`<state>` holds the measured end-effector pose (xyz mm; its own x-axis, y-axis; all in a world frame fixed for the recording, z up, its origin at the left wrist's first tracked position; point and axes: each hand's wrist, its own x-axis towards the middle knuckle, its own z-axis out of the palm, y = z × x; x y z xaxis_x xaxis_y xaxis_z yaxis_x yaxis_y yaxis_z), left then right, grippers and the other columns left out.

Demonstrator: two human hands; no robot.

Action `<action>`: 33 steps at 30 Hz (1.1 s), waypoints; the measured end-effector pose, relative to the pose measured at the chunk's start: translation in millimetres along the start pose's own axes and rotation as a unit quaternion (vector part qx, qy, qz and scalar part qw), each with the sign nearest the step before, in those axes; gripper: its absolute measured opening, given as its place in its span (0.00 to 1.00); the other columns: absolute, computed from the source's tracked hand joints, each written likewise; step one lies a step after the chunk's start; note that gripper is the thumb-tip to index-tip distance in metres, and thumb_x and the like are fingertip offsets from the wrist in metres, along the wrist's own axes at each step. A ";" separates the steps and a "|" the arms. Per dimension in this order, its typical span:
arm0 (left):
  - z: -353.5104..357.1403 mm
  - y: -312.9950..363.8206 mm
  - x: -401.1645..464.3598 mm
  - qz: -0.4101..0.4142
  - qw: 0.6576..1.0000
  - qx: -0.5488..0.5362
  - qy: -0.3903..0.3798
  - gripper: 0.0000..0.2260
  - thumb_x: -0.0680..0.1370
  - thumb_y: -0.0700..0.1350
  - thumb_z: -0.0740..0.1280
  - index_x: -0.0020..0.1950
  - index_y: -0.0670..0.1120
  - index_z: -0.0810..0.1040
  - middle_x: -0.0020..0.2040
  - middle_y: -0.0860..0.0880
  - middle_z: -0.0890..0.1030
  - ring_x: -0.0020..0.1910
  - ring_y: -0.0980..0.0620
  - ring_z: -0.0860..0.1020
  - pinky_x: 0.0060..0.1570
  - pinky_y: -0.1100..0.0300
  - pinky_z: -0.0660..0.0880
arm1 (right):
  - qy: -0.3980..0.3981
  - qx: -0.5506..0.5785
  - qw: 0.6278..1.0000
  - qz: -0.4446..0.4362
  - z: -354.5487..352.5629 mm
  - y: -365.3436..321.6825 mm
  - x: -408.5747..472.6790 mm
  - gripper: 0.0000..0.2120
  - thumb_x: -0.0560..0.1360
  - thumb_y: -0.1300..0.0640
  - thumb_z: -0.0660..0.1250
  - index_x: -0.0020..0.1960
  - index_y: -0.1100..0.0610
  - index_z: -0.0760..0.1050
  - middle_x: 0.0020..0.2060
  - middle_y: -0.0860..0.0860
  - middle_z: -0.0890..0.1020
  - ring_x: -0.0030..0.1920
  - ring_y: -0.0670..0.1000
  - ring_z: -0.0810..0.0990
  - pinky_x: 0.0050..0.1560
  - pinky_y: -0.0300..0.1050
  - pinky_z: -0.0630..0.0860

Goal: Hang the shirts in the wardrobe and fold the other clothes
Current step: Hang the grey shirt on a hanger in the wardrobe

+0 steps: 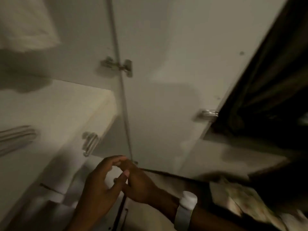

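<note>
My left hand (100, 185) and my right hand (139, 185) meet low in the middle of the blurred view, in front of the white wardrobe (166, 80). Their fingertips touch each other, the fingers loosely curved, and I see nothing held between them. My right wrist carries a white band (185, 209). A white garment (25, 25) hangs at the upper left inside the wardrobe. Dark clothes (275, 80) hang at the right. A light patterned cloth (241, 202) lies at the lower right.
A wardrobe door panel with metal hinges (123, 66) stands straight ahead. A white drawer unit (66, 114) with a metal handle (90, 144) sits at the left, with thin metal bars (16, 137) on its far left side.
</note>
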<state>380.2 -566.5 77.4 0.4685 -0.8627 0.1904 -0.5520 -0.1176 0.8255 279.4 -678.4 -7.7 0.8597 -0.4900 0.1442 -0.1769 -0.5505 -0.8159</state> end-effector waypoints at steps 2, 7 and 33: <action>71.8 -8.0 -1.0 -0.026 0.981 -0.041 -0.186 0.13 0.78 0.38 0.74 0.58 0.53 0.83 0.53 0.61 0.85 0.53 0.61 0.83 0.58 0.68 0.76 | -0.006 -0.017 0.977 0.214 -27.0 54.7 -95.4 0.17 0.81 0.53 0.64 0.67 0.56 0.79 0.64 0.53 0.82 0.61 0.54 0.82 0.64 0.44 0.75; 195.7 -31.7 -2.9 -0.038 0.910 0.010 -0.413 0.10 0.78 0.45 0.73 0.54 0.60 0.84 0.50 0.64 0.84 0.51 0.62 0.83 0.58 0.59 0.80 | 0.068 -0.009 0.886 0.458 -74.9 112.7 -273.0 0.13 0.81 0.54 0.64 0.60 0.56 0.83 0.58 0.52 0.85 0.58 0.53 0.83 0.62 0.44 0.76; 636.5 138.0 -252.7 0.131 0.592 0.247 -0.756 0.08 0.81 0.45 0.69 0.57 0.56 0.78 0.52 0.51 0.84 0.52 0.53 0.82 0.53 0.61 0.79 | 0.493 0.053 0.246 0.832 -61.0 248.3 -799.4 0.43 0.74 0.44 0.75 0.81 0.53 0.57 0.81 0.63 0.53 0.81 0.66 0.53 0.72 0.71 0.60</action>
<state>-253.4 -677.8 -194.9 -0.6242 -0.2939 -0.7239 -0.7786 0.3103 0.5454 -481.0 -464.6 -291.4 -0.9065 0.0685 -0.4166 0.1678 0.9639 -0.2066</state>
